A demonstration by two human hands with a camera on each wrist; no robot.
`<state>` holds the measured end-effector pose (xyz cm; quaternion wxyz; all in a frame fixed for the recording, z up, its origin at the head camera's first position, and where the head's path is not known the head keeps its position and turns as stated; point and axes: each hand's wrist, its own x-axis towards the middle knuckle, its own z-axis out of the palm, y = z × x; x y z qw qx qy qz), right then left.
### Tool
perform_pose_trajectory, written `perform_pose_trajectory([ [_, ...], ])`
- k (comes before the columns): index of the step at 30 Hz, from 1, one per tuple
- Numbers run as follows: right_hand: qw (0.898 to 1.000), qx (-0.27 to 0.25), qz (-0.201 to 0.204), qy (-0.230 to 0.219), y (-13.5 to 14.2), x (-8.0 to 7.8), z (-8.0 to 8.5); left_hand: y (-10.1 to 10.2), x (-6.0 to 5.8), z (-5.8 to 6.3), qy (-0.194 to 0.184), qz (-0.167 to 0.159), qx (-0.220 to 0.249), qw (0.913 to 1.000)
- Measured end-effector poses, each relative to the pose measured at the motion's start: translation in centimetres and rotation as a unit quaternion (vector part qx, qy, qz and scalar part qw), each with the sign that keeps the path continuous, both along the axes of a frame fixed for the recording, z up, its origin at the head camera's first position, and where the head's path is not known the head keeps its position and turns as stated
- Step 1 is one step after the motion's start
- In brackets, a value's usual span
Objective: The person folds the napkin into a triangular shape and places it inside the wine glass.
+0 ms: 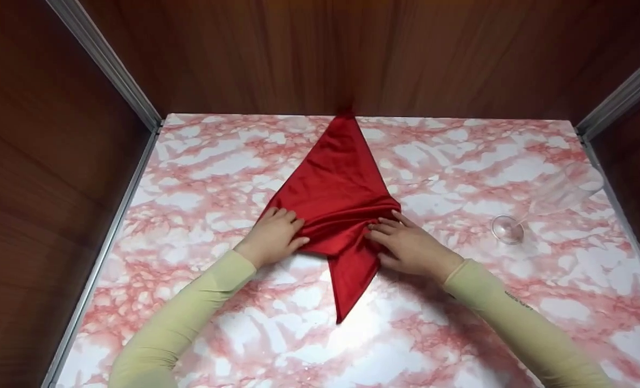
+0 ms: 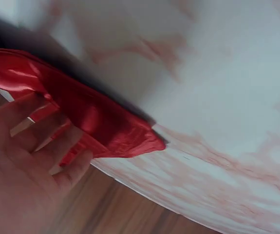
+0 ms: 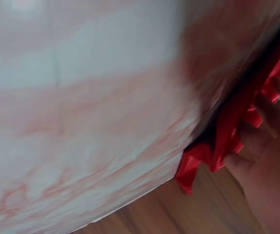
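A shiny red cloth [image 1: 333,167] lies on the table, its far corner reaching the back wall and a narrow corner pointing toward the front. Creases run across it between the two hands. On its left edge rests my left hand [image 1: 274,234], fingers extended over the fabric; the left wrist view shows these fingers spread against the red cloth [image 2: 96,114]. My right hand [image 1: 411,245] touches the right side near the bunched folds, its fingers reaching onto the fabric. In the right wrist view, several fingertips lie along the gathered cloth [image 3: 222,131].
Toward the right side of the table, a clear stemmed glass [image 1: 507,230] shows its round foot nearest my right hand. Dark wood-patterned panels [image 1: 277,59] enclose the back and sides, with metal strips [image 1: 110,59] at the corners. Pink-and-white marbling covers the table [image 1: 201,161].
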<state>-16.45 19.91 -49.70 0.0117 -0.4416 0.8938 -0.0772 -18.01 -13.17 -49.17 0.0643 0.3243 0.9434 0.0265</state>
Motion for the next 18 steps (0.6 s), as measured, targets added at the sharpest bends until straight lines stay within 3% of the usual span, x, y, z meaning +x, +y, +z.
perform_pose_trajectory([
  [3, 1.0, 0.006, -0.015, 0.009, -0.9, 0.7, 0.0, 0.4, -0.2, 0.1, 0.023, -0.003, 0.006, 0.9997],
  [6, 0.999, 0.024, -0.041, 0.017, -1.7, 1.7, 0.0, 1.1, -1.2, 0.2, 0.041, -0.009, 0.003, 0.9991],
  [12, 0.992, 0.044, -0.116, 0.016, -3.6, 3.4, -0.5, 2.6, -4.4, 0.1, 0.054, -0.022, -0.038, 0.9975],
  [18, 0.984, 0.044, -0.169, 0.042, -5.5, 4.4, -1.4, 3.6, -7.2, -0.9, 0.043, -0.014, -0.067, 0.9967],
])
